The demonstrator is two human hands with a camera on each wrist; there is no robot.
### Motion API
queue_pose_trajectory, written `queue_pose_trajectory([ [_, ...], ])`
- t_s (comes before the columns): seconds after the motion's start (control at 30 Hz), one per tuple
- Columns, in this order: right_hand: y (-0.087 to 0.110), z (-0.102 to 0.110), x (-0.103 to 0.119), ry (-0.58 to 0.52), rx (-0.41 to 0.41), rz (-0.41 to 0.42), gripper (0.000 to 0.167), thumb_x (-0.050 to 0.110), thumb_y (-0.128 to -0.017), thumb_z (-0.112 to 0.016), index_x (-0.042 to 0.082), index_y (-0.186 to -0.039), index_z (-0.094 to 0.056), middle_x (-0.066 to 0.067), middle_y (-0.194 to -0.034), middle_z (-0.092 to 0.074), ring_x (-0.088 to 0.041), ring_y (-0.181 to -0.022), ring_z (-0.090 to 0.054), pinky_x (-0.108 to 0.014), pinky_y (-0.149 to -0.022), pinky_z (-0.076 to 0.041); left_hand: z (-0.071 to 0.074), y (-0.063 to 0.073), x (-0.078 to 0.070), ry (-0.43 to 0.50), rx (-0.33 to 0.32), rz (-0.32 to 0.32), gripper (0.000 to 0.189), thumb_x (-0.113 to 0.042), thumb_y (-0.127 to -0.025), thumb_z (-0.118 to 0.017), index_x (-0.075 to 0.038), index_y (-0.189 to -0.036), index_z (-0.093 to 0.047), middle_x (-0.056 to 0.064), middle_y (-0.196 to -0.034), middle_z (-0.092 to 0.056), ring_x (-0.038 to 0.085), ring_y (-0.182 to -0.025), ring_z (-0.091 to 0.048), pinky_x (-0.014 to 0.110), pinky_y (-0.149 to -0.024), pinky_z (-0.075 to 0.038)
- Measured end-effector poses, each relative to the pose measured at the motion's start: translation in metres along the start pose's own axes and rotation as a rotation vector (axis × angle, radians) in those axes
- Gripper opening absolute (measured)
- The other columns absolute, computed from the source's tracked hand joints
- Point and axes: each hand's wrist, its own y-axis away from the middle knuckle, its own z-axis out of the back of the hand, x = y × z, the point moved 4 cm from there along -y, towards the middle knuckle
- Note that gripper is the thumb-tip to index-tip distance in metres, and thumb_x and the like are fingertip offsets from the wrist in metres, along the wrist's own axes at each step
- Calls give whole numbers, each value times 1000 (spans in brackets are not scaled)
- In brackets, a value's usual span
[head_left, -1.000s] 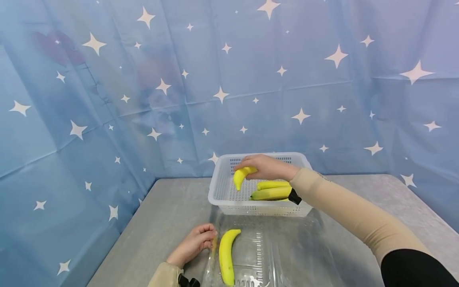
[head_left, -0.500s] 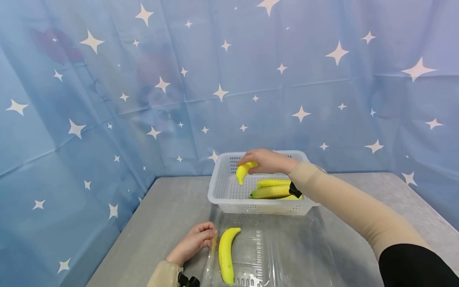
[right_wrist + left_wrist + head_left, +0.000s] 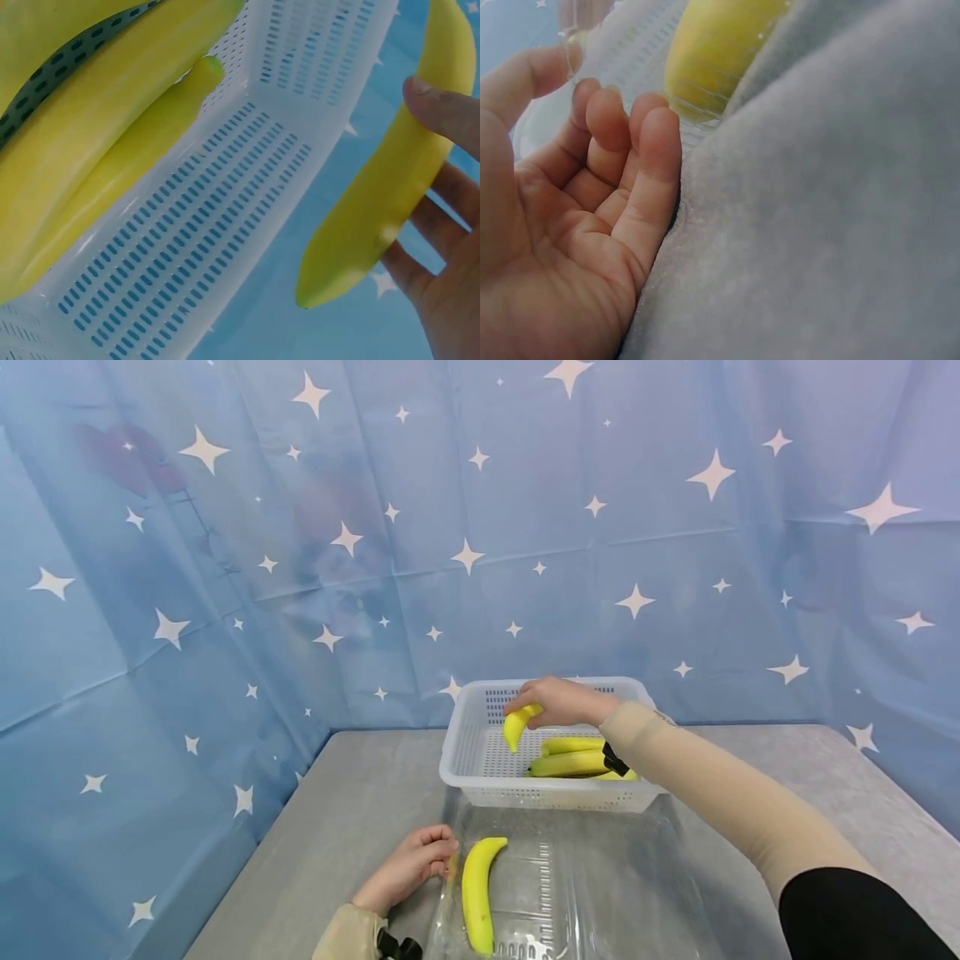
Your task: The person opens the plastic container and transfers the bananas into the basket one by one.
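Note:
My right hand (image 3: 564,700) holds a yellow banana (image 3: 517,728) above the white perforated basket (image 3: 480,789). In the right wrist view, the thumb lies across this banana (image 3: 375,202) and the fingers curl behind it. Several more bananas (image 3: 566,765) lie at the right inside the basket, partly hidden by the forearm. My left hand (image 3: 411,864) pinches the left edge of a clear plastic container (image 3: 615,868), its other fingers curled, as the left wrist view of the hand (image 3: 592,195) shows. One banana (image 3: 477,897) lies lengthwise in the container's left part.
The grey table (image 3: 367,785) carries both containers, the basket standing right behind the clear one. A blue curtain with white stars (image 3: 420,527) hangs along the back and left side of the table.
My right hand has lifted slightly and shifted a little to the right with its banana. The left hand stays at the clear container's edge.

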Motion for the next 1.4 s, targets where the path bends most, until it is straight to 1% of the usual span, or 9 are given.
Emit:
queue_pose_trajectory([
  [0.2,-1,-2,-7,17,14,-16,47,11,-87,-74,26,-130,-62,5,-123,-61,-17,-113,-56,-36,-92,-49,1,-1,0,-3,0,-10,11,-12,-98,-55,-8,-87,-56,1,-81,-54,12,-66,-54,28,-67,-52],
  [0.4,-4,-5,-13,19,26,-31,49,13,-86,-75,28,-131,-62,6,-124,-61,-16,-114,-56,-36,-93,-49,2,0,0,-2,5,-4,11,-14,-97,-56,-9,-87,-57,1,-80,-54,11,-66,-54,27,-66,-52],
  [0.6,-9,-12,-18,-4,32,-27,47,11,-86,-74,27,-129,-63,7,-125,-60,-17,-116,-55,-37,-95,-48,3,-2,1,-6,-6,6,12,-12,-97,-55,-9,-86,-57,1,-79,-55,12,-65,-53,28,-66,-52],
  [0.7,-12,-16,-19,-2,37,-21,47,9,-86,-74,27,-128,-64,8,-124,-61,-16,-116,-54,-36,-95,-48,3,-3,0,-10,-13,-1,11,-11,-97,-56,-8,-86,-56,1,-79,-54,11,-65,-53,28,-65,-52],
  [0.83,-16,-24,-20,12,48,2,46,8,-86,-74,26,-128,-65,7,-123,-62,-18,-116,-55,-36,-94,-49,3,-3,0,-9,-8,-5,11,-11,-97,-56,-8,-86,-56,0,-77,-54,11,-64,-54,27,-65,-52],
  [0.97,-17,-31,-21,12,76,-10,47,9,-87,-73,27,-129,-63,6,-125,-61,-18,-116,-54,-34,-92,-49,3,-2,2,-1,7,0,11,-11,-97,-55,-8,-86,-57,0,-77,-55,11,-65,-54,27,-65,-52],
  [1.03,-17,-33,-22,8,79,-13,48,9,-87,-73,27,-129,-63,5,-125,-61,-19,-117,-54,-36,-92,-49,3,-3,2,2,8,1,11,-11,-97,-56,-9,-86,-57,0,-77,-55,11,-65,-54,27,-65,-52],
  [1.23,-18,-41,-25,0,73,-29,48,10,-85,-75,30,-128,-64,11,-126,-61,-14,-119,-53,-36,-97,-45,4,-2,2,-6,-3,-5,11,-13,-97,-56,-8,-86,-57,0,-78,-54,11,-65,-54,26,-64,-52],
  [1.4,-17,-46,-25,-13,82,-21,48,8,-85,-75,26,-128,-65,9,-124,-63,-16,-118,-54,-38,-98,-46,2,-2,3,2,-1,-13,11,-11,-97,-56,-7,-87,-57,0,-77,-54,10,-64,-54,25,-63,-52],
])
